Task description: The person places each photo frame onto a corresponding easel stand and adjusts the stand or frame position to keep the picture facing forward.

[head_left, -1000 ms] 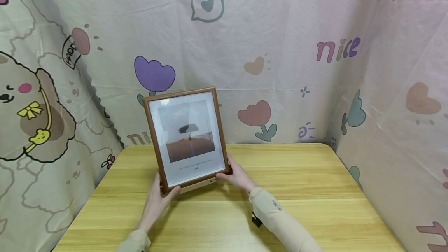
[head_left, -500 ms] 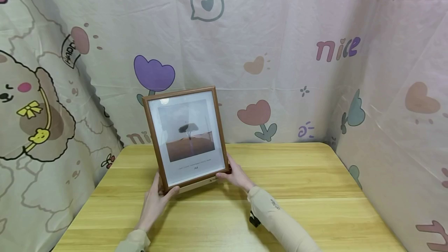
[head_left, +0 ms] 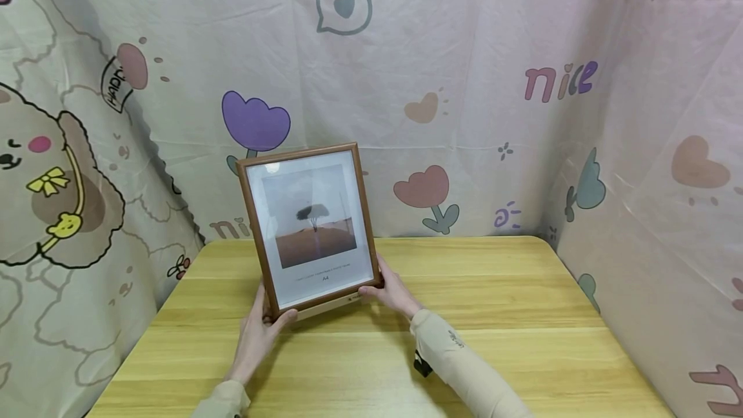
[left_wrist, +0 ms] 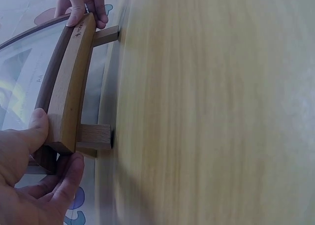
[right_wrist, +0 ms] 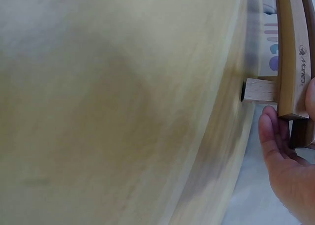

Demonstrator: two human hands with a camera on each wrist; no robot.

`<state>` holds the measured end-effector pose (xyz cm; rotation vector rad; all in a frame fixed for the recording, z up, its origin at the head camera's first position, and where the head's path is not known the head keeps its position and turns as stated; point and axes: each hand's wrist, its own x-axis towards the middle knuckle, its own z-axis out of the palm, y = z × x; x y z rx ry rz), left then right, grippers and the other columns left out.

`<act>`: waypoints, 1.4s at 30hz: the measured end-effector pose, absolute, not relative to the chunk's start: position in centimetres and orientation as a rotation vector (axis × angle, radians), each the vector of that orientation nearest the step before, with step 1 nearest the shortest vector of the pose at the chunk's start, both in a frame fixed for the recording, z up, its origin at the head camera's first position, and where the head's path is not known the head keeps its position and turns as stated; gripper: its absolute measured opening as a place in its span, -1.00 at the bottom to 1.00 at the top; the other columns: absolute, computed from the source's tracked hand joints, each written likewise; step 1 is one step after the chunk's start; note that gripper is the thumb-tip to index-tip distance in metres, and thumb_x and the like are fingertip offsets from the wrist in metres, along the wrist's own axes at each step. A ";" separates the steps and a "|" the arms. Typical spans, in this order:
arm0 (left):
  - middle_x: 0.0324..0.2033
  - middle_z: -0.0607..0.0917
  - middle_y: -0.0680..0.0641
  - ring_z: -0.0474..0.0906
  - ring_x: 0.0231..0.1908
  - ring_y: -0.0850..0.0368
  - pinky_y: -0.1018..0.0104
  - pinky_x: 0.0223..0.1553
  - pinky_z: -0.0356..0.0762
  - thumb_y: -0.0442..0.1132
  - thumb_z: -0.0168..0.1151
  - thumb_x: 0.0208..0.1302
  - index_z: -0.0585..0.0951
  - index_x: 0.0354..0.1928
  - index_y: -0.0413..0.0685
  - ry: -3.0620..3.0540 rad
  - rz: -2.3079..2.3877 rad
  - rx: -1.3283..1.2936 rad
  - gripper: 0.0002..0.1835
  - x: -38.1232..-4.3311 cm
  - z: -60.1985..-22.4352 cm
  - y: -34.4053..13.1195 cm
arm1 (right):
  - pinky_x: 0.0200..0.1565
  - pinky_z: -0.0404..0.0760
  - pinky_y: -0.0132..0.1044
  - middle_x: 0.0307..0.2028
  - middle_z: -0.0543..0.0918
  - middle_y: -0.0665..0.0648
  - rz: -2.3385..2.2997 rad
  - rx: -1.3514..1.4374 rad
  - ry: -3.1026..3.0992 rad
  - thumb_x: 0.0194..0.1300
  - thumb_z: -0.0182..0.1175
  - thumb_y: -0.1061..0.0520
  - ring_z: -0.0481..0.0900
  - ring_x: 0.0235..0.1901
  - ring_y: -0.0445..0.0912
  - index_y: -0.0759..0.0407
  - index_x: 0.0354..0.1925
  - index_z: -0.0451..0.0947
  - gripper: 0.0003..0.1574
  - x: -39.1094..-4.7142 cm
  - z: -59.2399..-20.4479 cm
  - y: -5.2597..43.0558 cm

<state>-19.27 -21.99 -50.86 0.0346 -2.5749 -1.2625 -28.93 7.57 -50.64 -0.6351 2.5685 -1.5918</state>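
Note:
A brown wooden picture frame (head_left: 315, 228), showing a lone tree on red ground, leans back and sits turned at an angle. Along its bottom edge runs a pale wooden stand (left_wrist: 66, 97) with short feet, close over the table in the left wrist view. My left hand (head_left: 253, 340) grips the lower left corner, thumb on the front and fingers behind and below. At the lower right corner my right hand (head_left: 395, 290) holds the frame the same way, its thumb over the front edge. The right wrist view shows lettering on the stand (right_wrist: 295, 87) near that hand.
The wood-grain table (head_left: 493, 315) has its far edge just behind the frame. A patterned cloth (head_left: 453, 37) with flowers and hearts hangs around the back and sides. A black strap (head_left: 422, 364) shows beneath the right sleeve.
Both forearms have shifted very slightly over the second. The frame and the grip of both hands stay practically the same.

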 end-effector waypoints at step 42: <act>0.00 0.71 -0.37 0.69 -0.02 -0.11 0.18 -0.06 0.66 0.04 0.33 0.32 -0.27 0.62 0.24 -2.618 -1.322 0.062 0.11 -19.4 -50.8 -21.9 | 0.23 0.56 0.10 -0.03 0.73 0.35 -1.582 -0.577 2.615 0.27 0.40 0.07 0.72 -0.07 0.07 -0.03 0.64 -0.27 0.30 -28.5 -50.9 7.8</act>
